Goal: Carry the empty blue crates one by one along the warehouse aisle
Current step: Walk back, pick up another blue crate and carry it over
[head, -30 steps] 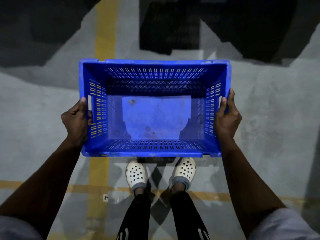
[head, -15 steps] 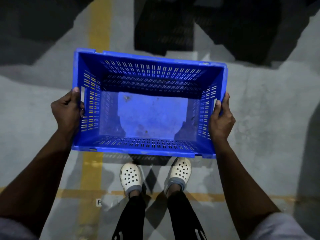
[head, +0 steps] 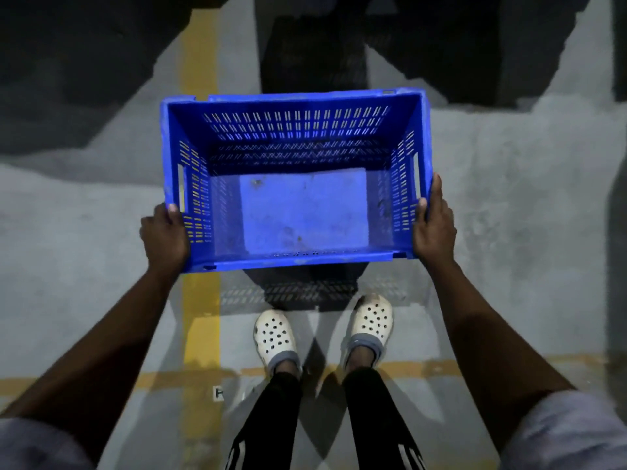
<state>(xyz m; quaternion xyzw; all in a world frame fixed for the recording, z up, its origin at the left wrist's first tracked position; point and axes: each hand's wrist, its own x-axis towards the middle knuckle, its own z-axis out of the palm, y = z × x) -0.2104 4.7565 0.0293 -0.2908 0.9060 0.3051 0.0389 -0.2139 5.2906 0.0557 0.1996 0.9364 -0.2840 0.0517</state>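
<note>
An empty blue crate with slotted walls hangs in front of me above the grey floor. My left hand grips its left wall near the front corner. On the opposite side, my right hand holds the right wall, thumb over the rim. The crate's bottom is bare, with a few small stains. Its shadow falls on the floor just ahead of my feet.
My feet in white perforated clogs stand on grey concrete. A yellow floor line runs forward on the left and crosses a faded one by my feet. Dark shadowed shapes lie ahead.
The crate has tipped so its near wall is foreshortened, and it sits level again after leaning left. Both hands have slid back toward the near corners.
</note>
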